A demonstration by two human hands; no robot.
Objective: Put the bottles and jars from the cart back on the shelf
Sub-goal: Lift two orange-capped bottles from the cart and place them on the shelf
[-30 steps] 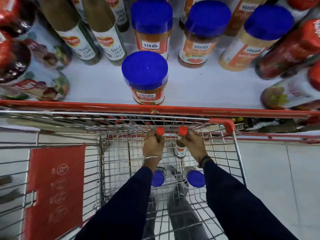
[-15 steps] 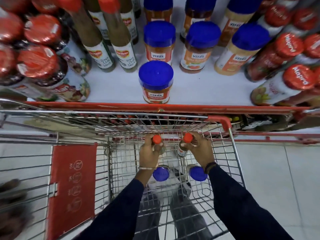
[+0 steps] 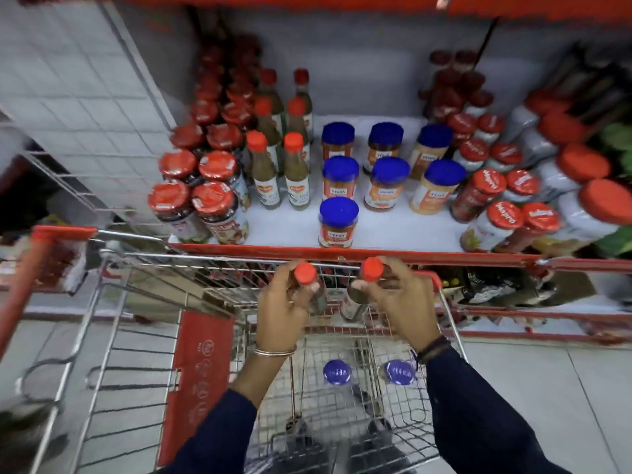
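Note:
My left hand [image 3: 284, 309] grips a red-capped sauce bottle [image 3: 305, 273] by its neck, and my right hand [image 3: 396, 302] grips a second red-capped sauce bottle [image 3: 372, 269]. Both bottles are lifted to the height of the wire cart's [image 3: 143, 258] front rim, just below the shelf's red edge [image 3: 410, 253]. Two blue-lidded jars [image 3: 337, 371] [image 3: 399, 372] stand on the cart's floor below my wrists. On the white shelf, matching red-capped green sauce bottles [image 3: 261, 172] stand left of several blue-lidded jars [image 3: 338, 220].
Red-lidded jam jars [image 3: 212, 206] fill the shelf's left side and more red-lidded jars [image 3: 506, 217] crowd its right side. Bare white shelf surface lies either side of the front blue-lidded jar. A red child-seat flap [image 3: 201, 371] hangs in the cart. A lower shelf rail [image 3: 547, 316] runs to the right.
Both hands have lifted the two sauce bottles from deep in the cart up to its front rim. The view has tilted up and now shows more of the shelf.

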